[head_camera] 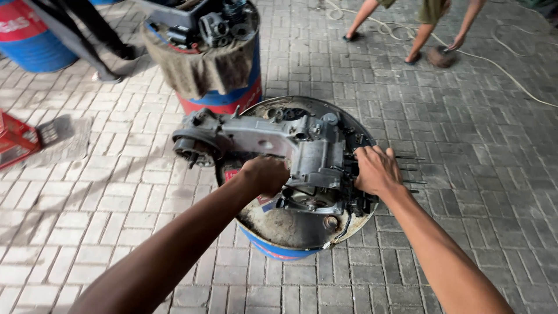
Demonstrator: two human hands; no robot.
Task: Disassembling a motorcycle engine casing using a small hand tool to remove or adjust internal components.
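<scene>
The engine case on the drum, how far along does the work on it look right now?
Done: the engine case is out of any vehicle, lying across the drum top, with bare studs sticking out on the right. In hand: the left hand grips the case's near side and the right hand holds its stud end. Left: the case halves look still joined; more engine parts sit on the far drum.

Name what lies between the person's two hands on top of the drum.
In the head view, the grey metal engine casing fills the stretch between the left hand and right hand, resting on the blue drum.
</scene>
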